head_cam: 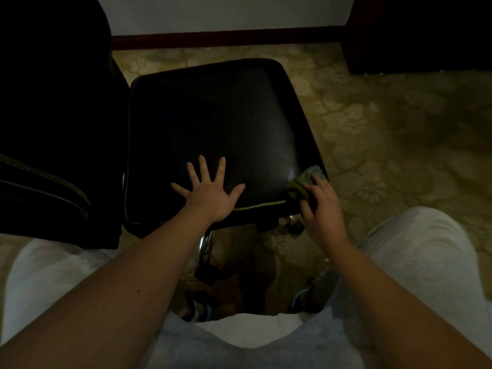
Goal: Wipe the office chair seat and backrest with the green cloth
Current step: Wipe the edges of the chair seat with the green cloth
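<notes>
The seat wiping is in hand. The right hand (319, 206) grips the bunched green cloth (306, 182) in curled fingers at the near right corner of the seat (213, 115). The left hand (210, 190) presses flat, fingers spread wide. Next, I judge, comes a sweep toward the backrest (53, 129) at the left; the chair faces right, and the cloth lies diagonally.
</notes>
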A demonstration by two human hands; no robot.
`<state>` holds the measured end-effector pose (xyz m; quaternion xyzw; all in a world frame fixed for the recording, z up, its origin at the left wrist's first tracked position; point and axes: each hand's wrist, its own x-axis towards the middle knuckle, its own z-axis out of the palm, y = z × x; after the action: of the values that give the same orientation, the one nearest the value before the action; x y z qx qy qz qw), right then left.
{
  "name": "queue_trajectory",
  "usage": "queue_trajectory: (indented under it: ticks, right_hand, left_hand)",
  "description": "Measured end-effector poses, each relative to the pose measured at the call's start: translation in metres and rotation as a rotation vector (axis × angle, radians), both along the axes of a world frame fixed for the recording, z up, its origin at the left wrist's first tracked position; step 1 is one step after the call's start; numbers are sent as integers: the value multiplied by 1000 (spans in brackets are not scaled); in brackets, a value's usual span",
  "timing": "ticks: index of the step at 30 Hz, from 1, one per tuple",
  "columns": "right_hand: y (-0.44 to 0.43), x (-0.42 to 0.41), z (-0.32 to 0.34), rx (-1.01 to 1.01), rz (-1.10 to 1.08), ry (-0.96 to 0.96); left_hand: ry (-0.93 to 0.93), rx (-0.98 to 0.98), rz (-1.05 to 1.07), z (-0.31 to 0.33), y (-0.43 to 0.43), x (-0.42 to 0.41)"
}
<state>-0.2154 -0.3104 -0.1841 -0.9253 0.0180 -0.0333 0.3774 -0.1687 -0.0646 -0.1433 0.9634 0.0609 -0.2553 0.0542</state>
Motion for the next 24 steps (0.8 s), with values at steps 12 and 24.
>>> queue_trajectory:
  ticks: [12, 24]
  right_hand:
    - [-1, -8, -4, -106, 194, -81]
    - [-1, -4, -9, -48, 87, -40]
  left_hand:
    - [14, -18, -2, 0, 1, 3]
    - [19, -3, -9, -3, 2, 4]
